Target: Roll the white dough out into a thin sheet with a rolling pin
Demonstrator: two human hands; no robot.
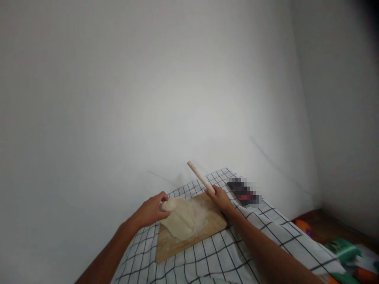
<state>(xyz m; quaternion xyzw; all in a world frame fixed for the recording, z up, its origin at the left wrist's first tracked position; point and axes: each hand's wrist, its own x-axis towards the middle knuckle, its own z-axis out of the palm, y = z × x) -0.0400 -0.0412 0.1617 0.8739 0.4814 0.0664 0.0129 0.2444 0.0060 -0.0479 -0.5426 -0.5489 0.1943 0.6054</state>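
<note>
A thin, pale sheet of dough (180, 221) lies on the left part of a floured wooden board (207, 221). My left hand (152, 209) is closed on the dough's left edge, where the sheet bunches up between thumb and fingers. In my right hand (219, 198) is a slim wooden rolling pin (199, 175), gripped near its lower end. The pin tilts up and to the left, above the far edge of the board and apart from the dough. White flour dusts the board between the dough and my right hand.
The board rests on a table with a white, black-checked cloth (213, 252). A dark, partly blurred-out object (241, 191) lies right of the board. Pale walls (189, 98) stand behind and at the right. Green and orange items (343, 250) sit lower down at the right.
</note>
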